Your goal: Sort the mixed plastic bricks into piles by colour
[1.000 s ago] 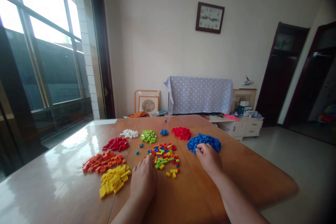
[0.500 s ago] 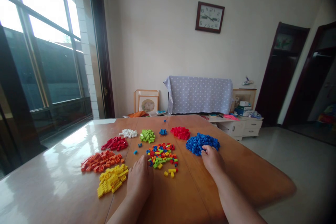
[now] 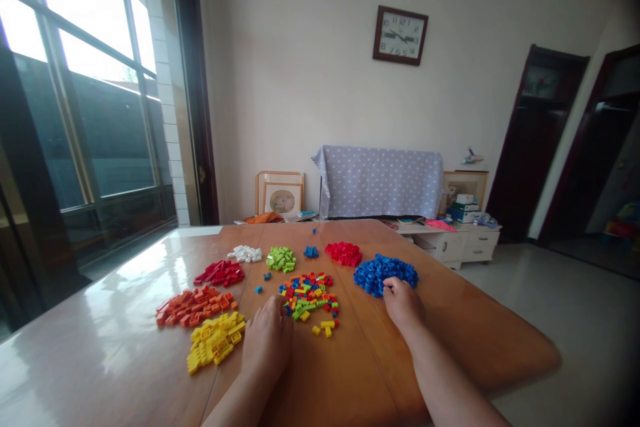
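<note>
My left hand point(image 3: 267, 332) rests on the table with its fingers curled together, between the yellow brick pile point(image 3: 215, 341) and the mixed pile of coloured bricks point(image 3: 311, 295). A dark blue piece point(image 3: 287, 310) shows right by its fingertips; whether they grip it I cannot tell. My right hand point(image 3: 405, 305) is at the near edge of the blue brick pile point(image 3: 383, 273), thumb and fingers pinched together. What sits in that pinch, if anything, is too small to make out. A few loose yellow bricks point(image 3: 327, 327) lie just in front of the mixed pile.
Orange point(image 3: 193, 307), dark red point(image 3: 220, 273), white point(image 3: 245, 253), lime green point(image 3: 281, 259) and red point(image 3: 343, 253) brick piles stand across the wooden table point(image 3: 360, 367). A small blue cluster point(image 3: 311, 251) lies at the back. Behind is a low white cabinet point(image 3: 463, 245).
My right hand has shifted very slightly left along the edge of the blue pile. My left hand and the piles look unchanged, and the camera view has moved a little.
</note>
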Action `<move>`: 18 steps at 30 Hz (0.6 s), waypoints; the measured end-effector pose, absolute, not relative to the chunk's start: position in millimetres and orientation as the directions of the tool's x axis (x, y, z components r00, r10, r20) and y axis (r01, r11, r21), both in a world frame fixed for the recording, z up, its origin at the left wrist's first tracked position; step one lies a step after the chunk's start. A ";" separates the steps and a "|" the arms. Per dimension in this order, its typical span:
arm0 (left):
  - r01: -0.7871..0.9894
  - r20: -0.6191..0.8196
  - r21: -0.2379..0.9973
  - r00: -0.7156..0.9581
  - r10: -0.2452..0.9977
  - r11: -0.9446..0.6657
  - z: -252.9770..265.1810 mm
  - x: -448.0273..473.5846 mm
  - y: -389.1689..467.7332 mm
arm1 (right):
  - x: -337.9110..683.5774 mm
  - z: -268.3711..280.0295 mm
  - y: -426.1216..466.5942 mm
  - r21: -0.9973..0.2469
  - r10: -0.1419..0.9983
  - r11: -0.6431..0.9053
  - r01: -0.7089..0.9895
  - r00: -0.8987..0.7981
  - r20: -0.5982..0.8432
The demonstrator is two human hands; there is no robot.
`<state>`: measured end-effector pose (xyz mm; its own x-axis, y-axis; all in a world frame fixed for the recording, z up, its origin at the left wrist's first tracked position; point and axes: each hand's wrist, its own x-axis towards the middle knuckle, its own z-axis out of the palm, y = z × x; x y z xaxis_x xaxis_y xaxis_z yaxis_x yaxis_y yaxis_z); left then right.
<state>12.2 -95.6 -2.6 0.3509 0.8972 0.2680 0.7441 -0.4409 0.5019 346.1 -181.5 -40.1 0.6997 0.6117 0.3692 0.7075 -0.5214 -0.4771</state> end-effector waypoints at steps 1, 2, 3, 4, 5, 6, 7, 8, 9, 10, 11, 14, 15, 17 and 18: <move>0.745 0.263 0.503 0.351 0.899 -0.438 -1.9 12.2 -96.0 | 346.8 -41.1 -181.6 -0.477 0.608 -0.517 0.711 0.697 0.380; 0.746 0.259 0.503 0.350 0.900 -0.436 -1.4 12.1 -96.3 | 347.5 -42.0 -181.6 -0.476 0.606 -0.511 0.716 0.693 0.390; 0.747 0.256 0.504 0.350 0.901 -0.433 -1.1 11.9 -96.5 | 348.3 -42.8 -181.5 -0.477 0.605 -0.504 0.720 0.688 0.401; 0.748 0.253 0.505 0.348 0.902 -0.431 -1.1 11.7 -96.5 | 349.0 -43.5 -181.4 -0.479 0.602 -0.497 0.724 0.685 0.410; 0.746 0.255 0.507 0.349 0.902 -0.432 -1.4 11.6 -96.3 | 349.5 -43.9 -181.4 -0.483 0.600 -0.490 0.726 0.683 0.418; 0.741 0.260 0.511 0.349 0.900 -0.435 -1.9 11.4 -96.0 | 349.7 -44.1 -181.5 -0.489 0.597 -0.486 0.724 0.684 0.420; 0.736 0.266 0.516 0.348 0.899 -0.437 -2.7 11.4 -95.4 | 349.4 -44.1 -181.8 -0.497 0.594 -0.483 0.721 0.687 0.419; 0.732 0.272 0.521 0.344 0.898 -0.439 -3.5 11.3 -94.8 | 348.5 -43.8 -182.1 -0.505 0.593 -0.478 0.718 0.688 0.418; 0.728 0.279 0.526 0.340 0.898 -0.440 -4.5 11.4 -94.2 | 346.9 -43.4 -182.6 -0.512 0.594 -0.470 0.719 0.687 0.418; 0.725 0.285 0.530 0.336 0.898 -0.439 -5.4 11.4 -93.7 | 344.3 -42.8 -183.2 -0.517 0.599 -0.457 0.724 0.680 0.423; 0.724 0.291 0.533 0.330 0.898 -0.439 -6.2 11.4 -93.4 | 340.9 -42.1 -183.8 -0.520 0.607 -0.437 0.733 0.668 0.431; 0.718 0.308 0.533 0.328 0.893 -0.448 -8.1 11.3 -93.0 | 325.3 -39.4 -184.9 -0.516 0.648 -0.351 0.781 0.600 0.468; 0.718 0.311 0.529 0.332 0.891 -0.452 -8.6 11.2 -93.1 | 318.9 -38.4 -184.8 -0.510 0.665 -0.319 0.799 0.572 0.480; 0.722 0.311 0.517 0.341 0.887 -0.459 -9.4 11.0 -93.1 | 305.1 -36.4 -184.2 -0.492 0.698 -0.257 0.832 0.512 0.500; 0.727 0.307 0.512 0.342 0.888 -0.457 -9.8 10.8 -93.0 | 298.2 -35.6 -183.7 -0.482 0.713 -0.231 0.845 0.484 0.508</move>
